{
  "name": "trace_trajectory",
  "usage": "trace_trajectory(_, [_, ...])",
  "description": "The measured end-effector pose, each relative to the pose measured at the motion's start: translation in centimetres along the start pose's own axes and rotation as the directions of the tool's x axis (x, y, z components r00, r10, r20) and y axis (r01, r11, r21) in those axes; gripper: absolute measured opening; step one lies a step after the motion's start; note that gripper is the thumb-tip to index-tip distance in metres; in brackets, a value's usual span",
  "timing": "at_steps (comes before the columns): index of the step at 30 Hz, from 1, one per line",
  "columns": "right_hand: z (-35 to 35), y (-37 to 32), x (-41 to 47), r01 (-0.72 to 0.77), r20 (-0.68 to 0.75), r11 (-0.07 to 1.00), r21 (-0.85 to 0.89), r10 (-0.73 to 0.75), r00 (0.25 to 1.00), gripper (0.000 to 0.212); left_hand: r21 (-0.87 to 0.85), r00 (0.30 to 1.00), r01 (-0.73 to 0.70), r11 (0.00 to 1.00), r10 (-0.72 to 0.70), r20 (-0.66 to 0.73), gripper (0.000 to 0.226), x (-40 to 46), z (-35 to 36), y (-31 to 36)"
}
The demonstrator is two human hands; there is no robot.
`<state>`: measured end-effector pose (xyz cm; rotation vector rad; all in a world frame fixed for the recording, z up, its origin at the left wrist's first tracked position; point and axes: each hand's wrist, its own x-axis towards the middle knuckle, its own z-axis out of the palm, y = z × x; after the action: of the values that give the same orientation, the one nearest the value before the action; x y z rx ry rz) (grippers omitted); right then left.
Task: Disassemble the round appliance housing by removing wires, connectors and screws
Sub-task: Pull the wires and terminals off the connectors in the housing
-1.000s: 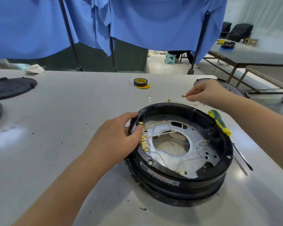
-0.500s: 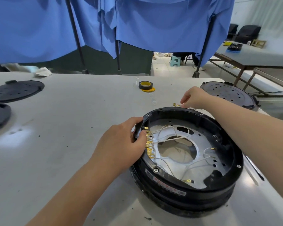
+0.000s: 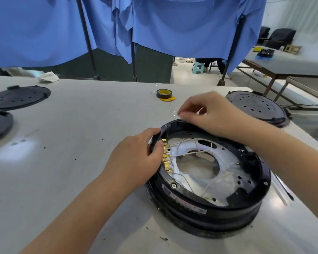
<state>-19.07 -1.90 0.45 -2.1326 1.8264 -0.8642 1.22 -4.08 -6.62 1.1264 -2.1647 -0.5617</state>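
Right hand (image 3: 209, 114) lifted over housing (image 3: 206, 204) rim, grasp unclear; left hand (image 3: 136, 158) grips rim; tape roll (image 3: 163, 93) behind.

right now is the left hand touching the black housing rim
Touching: the head view shows the left hand wrapped over the housing rim, thumb beside the gold connectors.
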Motion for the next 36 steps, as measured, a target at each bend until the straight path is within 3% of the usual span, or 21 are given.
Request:
trace_trajectory(3, [1.4, -2.3, -3.1, 0.047, 0.184, 0.999, -0.010, -0.045, 0.982, 0.008, -0.021, 1.000, 0.003, 1.000, -0.003, -0.011, 0.032, 0.0, 0.0, -0.1])
trace_trajectory(7, [2.9, -2.8, -5.0, 0.039, 0.262, 0.999, -0.021, -0.032, 0.965, 0.007, -0.025, 1.000, -0.001, 1.000, 0.001, -0.025, 0.033, 0.1, 0.1, -0.1])
trace_trajectory(13, [4.2, -1.7, -5.0, -0.040, 0.215, 0.999, -0.006, 0.040, 0.976, 0.012, -0.027, 0.999, -0.015, 1.000, 0.014, -0.036, 0.032, 0.2, 0.2, -0.2])
trace_trajectory(23, [5.0, -1.8, -5.0, 0.001, 0.128, 0.992, 0.127, -0.018, 0.992, 0.011, -0.022, 0.999, -0.026, 0.999, 0.025, -0.045, 0.034, 0.2, 0.3, -0.2])
trace_trajectory(36, [5.1, -1.8, -5.0, 0.047, 0.122, 0.995, 0.083, -0.056, 0.991, 0.015, -0.043, 0.999, -0.025, 0.999, 0.024, -0.023, 0.034, 0.3, 0.1, -0.1])
